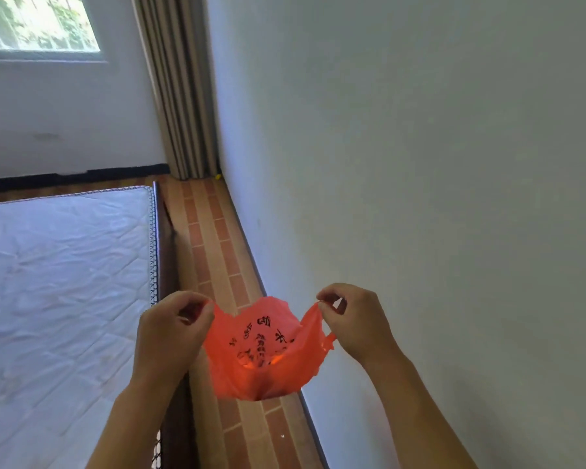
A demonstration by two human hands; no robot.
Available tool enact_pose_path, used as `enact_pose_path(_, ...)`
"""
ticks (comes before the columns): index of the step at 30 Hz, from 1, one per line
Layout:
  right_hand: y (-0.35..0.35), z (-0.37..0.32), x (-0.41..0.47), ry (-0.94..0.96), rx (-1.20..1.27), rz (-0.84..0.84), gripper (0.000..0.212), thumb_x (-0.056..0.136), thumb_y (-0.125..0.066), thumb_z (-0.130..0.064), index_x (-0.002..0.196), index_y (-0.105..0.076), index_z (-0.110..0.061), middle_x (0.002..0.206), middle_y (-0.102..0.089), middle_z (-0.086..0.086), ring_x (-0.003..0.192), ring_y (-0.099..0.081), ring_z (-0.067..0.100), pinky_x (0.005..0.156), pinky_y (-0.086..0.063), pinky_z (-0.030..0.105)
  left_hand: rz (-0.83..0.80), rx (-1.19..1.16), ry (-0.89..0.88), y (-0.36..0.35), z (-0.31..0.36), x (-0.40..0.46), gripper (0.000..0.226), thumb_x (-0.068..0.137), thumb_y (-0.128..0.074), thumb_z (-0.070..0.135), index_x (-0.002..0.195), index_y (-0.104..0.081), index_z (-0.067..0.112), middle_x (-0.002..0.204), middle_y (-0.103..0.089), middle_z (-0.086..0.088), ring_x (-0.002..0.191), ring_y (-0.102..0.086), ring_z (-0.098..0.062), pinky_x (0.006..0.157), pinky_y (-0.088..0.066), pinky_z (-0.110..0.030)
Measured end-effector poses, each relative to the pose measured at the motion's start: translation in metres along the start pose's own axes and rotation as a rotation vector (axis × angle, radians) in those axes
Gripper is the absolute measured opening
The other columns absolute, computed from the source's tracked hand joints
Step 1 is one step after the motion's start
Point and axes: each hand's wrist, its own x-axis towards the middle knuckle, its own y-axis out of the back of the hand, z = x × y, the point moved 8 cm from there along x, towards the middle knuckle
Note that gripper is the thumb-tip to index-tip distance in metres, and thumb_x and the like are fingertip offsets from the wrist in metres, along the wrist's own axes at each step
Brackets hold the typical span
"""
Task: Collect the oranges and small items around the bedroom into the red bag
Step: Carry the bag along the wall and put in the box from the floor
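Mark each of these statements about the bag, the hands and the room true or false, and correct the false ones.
1. Both hands hold the red bag open. True: the left hand and the right hand each pinch one side of the red bag and spread its mouth.
2. The bag rests on the mattress. False: it hangs in the air over the tiled floor, beside the mattress.
3. A small yellow item lies on the floor by the curtain. True: the yellow item sits at the foot of the curtain, against the wall.
4. The bag is plain. False: it carries black print.
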Motion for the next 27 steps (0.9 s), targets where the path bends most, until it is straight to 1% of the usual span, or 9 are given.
enact_pose_path(3,-0.029,0.002,0.026,0.047,0.007,-0.08,0.012,0.093,-0.073,-0.018,0.1,-0.077,-0.027,0.088,-0.07,-0.022,0.086,-0.064,-0.007,0.069,-0.05,0.005,0.046,0.004,0.062,0.004,-0.019,-0.001,0.022,0.082,-0.079,0.006,0.078,-0.076,0.028,0.074,-0.074,0.014,0.072,-0.07,-0.007,0.067,-0.053,-0.022)
enact_pose_path(8,-0.071,0.003,0.055,0.081,0.012,-0.167,0.012,0.091,-0.073,-0.015,0.097,-0.078,-0.025,0.085,-0.073,-0.018,0.082,-0.065,-0.001,0.07,-0.053,0.01,0.071,0.023,0.168,0.006,-0.055,-0.001,0.027,0.082,-0.077,0.002,0.076,-0.075,0.028,0.076,-0.073,0.019,0.073,-0.07,-0.006,0.068,-0.054,-0.024)
enact_pose_path(11,-0.095,0.004,0.067,0.079,0.005,-0.207,0.011,0.093,-0.073,-0.017,0.1,-0.078,-0.023,0.089,-0.075,-0.014,0.077,-0.066,0.001,0.07,-0.052,0.008,0.062,0.035,0.195,0.003,-0.077,0.008,0.028,0.082,-0.078,0.002,0.076,-0.075,0.03,0.076,-0.073,0.019,0.073,-0.07,-0.007,0.068,-0.054,-0.025)
enact_pose_path(14,-0.117,0.006,0.08,0.064,-0.02,-0.228,0.012,0.093,-0.072,-0.016,0.101,-0.078,-0.023,0.091,-0.075,-0.013,0.077,-0.066,0.001,0.071,-0.051,0.007,0.036,0.052,0.22,-0.001,-0.102,0.023,0.025,0.083,-0.078,0.004,0.077,-0.076,0.028,0.076,-0.073,0.018,0.072,-0.07,-0.007,0.067,-0.054,-0.025)
enact_pose_path(18,-0.137,0.011,0.092,0.051,-0.022,-0.236,0.012,0.093,-0.072,-0.017,0.099,-0.077,-0.025,0.088,-0.073,-0.016,0.08,-0.067,0.004,0.073,-0.056,0.013,0.013,0.036,0.203,-0.01,-0.122,0.042,0.024,0.084,-0.078,0.005,0.078,-0.076,0.028,0.077,-0.073,0.018,0.073,-0.07,-0.008,0.066,-0.054,-0.023)
enact_pose_path(24,-0.156,0.034,0.108,0.005,-0.04,-0.259,0.011,0.095,-0.071,-0.018,0.1,-0.077,-0.026,0.09,-0.073,-0.017,0.079,-0.066,0.0,0.07,-0.053,0.007,-0.013,0.04,0.23,-0.027,-0.141,0.057,0.025,0.083,-0.077,0.004,0.079,-0.075,0.029,0.077,-0.073,0.017,0.071,-0.07,-0.008,0.065,-0.053,-0.021)
enact_pose_path(27,-0.173,0.047,0.122,-0.005,-0.034,-0.314,0.011,0.096,-0.07,-0.02,0.1,-0.077,-0.028,0.09,-0.072,-0.018,0.08,-0.067,0.001,0.071,-0.054,0.009,-0.014,0.067,0.279,-0.039,-0.155,0.062,0.028,0.082,-0.078,0.004,0.077,-0.075,0.031,0.076,-0.073,0.017,0.071,-0.07,-0.008,0.065,-0.053,-0.024)
